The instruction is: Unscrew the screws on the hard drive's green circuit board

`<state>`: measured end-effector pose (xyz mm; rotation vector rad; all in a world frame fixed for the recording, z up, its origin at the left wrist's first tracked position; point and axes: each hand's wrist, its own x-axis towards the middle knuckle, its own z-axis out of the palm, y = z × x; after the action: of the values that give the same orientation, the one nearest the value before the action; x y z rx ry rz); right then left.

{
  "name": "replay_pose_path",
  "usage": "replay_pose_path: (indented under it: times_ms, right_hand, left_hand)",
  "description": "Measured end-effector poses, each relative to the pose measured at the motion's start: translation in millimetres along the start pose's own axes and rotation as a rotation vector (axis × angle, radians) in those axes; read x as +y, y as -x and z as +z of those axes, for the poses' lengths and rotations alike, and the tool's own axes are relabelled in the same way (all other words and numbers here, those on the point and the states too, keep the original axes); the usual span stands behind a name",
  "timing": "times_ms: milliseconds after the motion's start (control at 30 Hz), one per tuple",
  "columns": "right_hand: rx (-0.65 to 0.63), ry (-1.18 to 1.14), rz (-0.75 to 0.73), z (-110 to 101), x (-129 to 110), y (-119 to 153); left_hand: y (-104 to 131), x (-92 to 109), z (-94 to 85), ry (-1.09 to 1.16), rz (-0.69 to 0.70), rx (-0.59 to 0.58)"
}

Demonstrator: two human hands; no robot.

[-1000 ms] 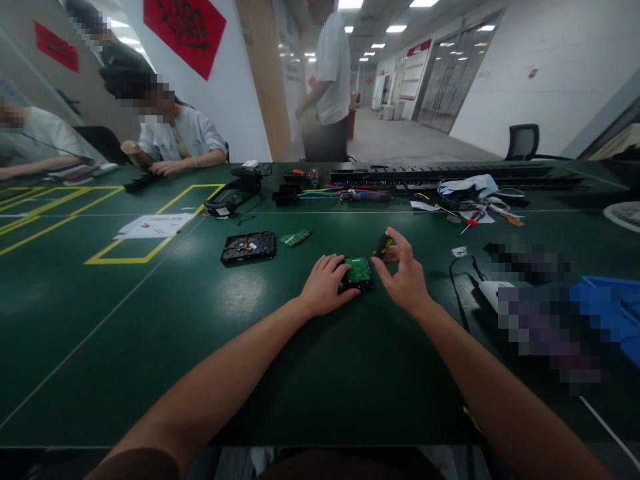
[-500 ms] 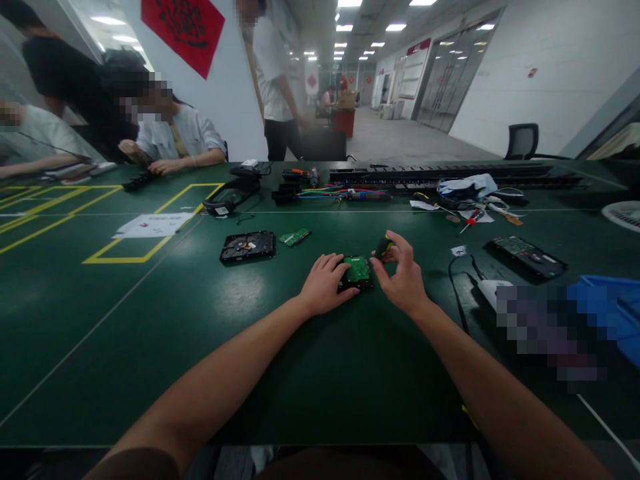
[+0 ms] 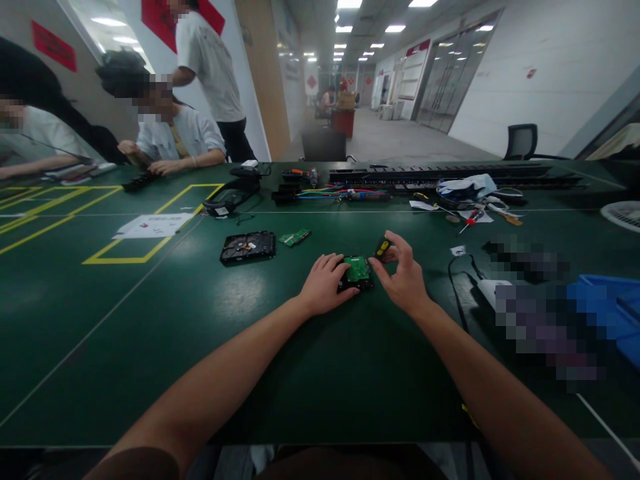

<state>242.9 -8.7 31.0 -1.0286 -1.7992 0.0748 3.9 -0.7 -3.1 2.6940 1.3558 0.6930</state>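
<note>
At a dark green table (image 3: 320,373), seemingly busy with a screw on a hard disk drive (image 3: 357,275), with no way to tell loosening from tightening. Best done with the screwdriver (image 3: 383,247) square to the screw head, with steady downward pressure ahead of any twist, and with small, even turns from the fingers rather than the wrist. Worth guarding against: a slip of the tip across the exposed green circuit board (image 3: 359,267), or a thumb in its path. Also worth having: a firm brace on the drive's frame, clear of the board's components. Not clear at this size: shaft, tip and any contact with a screw. Clamped over the drive's left side, with thumb along the near edge and fingers across the top: the left hand (image 3: 325,285). Pinched around the screwdriver's black-and-yellow handle, near the right edge and apart from its partner: the right hand (image 3: 403,275). Between the two, flat on the table, board side up and partly covered: the drive itself. To the left, untouched: a second hard disk drive (image 3: 249,247) and a loose green circuit board (image 3: 295,237)
</note>
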Motion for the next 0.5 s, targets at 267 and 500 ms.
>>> replay_pose_path:
  times_ms: [267, 500]
  right_hand:
    - [-0.005, -0.043, 0.028, 0.5, -2.6, -1.1]
    - [0.030, -0.006, 0.012, 0.6, 1.3, 0.1]
  left_hand:
    - [-0.3, 0.2, -0.5, -0.013, 0.009, 0.013]
    - [0.1, 0.1, -1.2, -0.014, 0.010, -0.001]
